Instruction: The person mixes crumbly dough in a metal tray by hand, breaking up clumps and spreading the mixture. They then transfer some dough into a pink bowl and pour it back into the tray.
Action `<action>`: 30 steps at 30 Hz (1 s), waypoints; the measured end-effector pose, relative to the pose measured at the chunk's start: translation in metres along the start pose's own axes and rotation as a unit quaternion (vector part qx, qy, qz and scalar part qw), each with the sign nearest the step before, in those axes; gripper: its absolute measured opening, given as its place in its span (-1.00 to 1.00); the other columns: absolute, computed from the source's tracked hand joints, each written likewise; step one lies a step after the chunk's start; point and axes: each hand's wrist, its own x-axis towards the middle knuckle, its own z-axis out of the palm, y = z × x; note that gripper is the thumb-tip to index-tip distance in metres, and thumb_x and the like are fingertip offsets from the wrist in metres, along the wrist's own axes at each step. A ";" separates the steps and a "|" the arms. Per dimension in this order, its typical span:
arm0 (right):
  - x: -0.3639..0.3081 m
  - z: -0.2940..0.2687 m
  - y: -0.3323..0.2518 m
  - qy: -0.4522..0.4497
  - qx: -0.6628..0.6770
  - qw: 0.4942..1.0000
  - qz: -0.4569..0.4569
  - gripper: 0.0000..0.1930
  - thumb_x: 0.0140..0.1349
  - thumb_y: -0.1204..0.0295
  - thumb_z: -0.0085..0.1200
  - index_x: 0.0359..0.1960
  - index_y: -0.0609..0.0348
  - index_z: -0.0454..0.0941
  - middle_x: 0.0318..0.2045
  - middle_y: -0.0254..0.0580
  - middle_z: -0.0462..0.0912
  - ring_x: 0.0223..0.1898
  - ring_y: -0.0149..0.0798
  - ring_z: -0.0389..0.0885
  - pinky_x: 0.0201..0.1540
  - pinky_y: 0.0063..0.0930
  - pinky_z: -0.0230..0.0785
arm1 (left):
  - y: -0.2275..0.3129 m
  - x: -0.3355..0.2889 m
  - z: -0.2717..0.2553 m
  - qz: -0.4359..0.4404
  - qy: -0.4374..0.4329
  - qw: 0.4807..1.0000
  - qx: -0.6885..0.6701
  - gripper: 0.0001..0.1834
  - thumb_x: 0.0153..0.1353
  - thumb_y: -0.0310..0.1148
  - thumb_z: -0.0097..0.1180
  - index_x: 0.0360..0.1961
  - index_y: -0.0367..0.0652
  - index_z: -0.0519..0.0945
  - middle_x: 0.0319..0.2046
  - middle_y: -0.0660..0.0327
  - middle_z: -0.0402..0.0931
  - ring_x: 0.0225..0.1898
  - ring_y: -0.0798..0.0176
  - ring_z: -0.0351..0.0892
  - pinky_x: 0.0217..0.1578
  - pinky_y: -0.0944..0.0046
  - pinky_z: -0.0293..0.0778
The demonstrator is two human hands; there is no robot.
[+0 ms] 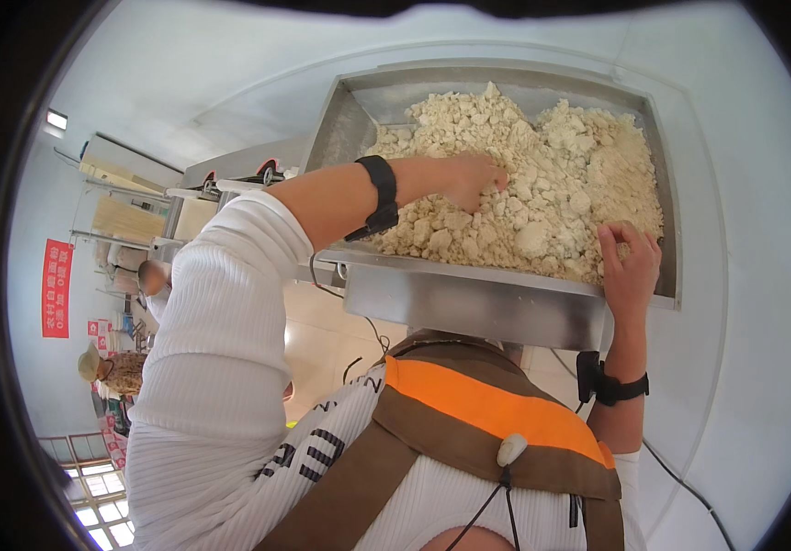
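A wide metal trough [497,280] is heaped with pale, crumbly dough [531,207], in loose lumps and finer crumbs. My left hand [471,182] reaches in over the left side and is closed on the crumbly dough near the middle; some of its fingertips are hidden. At the right front rim, my right hand [631,266] holds its bent fingers apart over the edge of the dough, and nothing shows between them. A black band is strapped round each of my wrists.
The trough stands close to a pale wall [735,230]. Left of it is a metal machine [262,174] with a belt-like bed. Farther left are shelving, a red banner [56,288] and two other people, one in a cap [90,363]. A cable [689,487] runs at lower right.
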 end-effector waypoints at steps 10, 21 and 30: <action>0.001 0.002 -0.001 -0.001 0.004 1.000 -0.001 -0.80 0.31 0.27 0.15 -0.36 0.12 0.64 -0.46 -0.25 0.68 -0.34 -0.19 0.61 0.18 -0.26 0.22 | -0.061 -0.111 -0.023 -0.133 0.174 0.971 -0.090 -0.67 0.14 -0.60 0.12 -0.03 -0.18 0.54 -0.13 0.10 0.62 -0.31 0.17 0.65 -0.30 0.17 0.52; 0.002 0.001 -0.002 -0.013 0.012 1.000 0.007 -0.80 0.30 0.28 0.16 -0.36 0.15 0.64 -0.45 -0.23 0.68 -0.32 -0.19 0.61 0.12 -0.27 0.27 | -0.092 -0.143 0.016 -0.171 0.226 0.937 -0.204 -0.45 0.22 -0.64 0.04 0.26 -0.09 0.47 0.01 -0.01 0.54 -0.23 0.27 0.62 -0.30 0.18 0.53; 0.001 0.003 0.002 -0.018 0.022 0.999 0.022 -0.81 0.29 0.27 0.18 -0.36 0.11 0.65 -0.47 -0.27 0.66 -0.30 -0.17 0.57 0.02 -0.27 0.31 | -0.081 -0.139 0.007 -0.263 0.204 0.887 -0.320 -0.32 0.12 -0.79 0.01 0.28 -0.02 0.45 0.16 0.04 0.42 -0.16 0.22 0.61 -0.25 0.24 0.57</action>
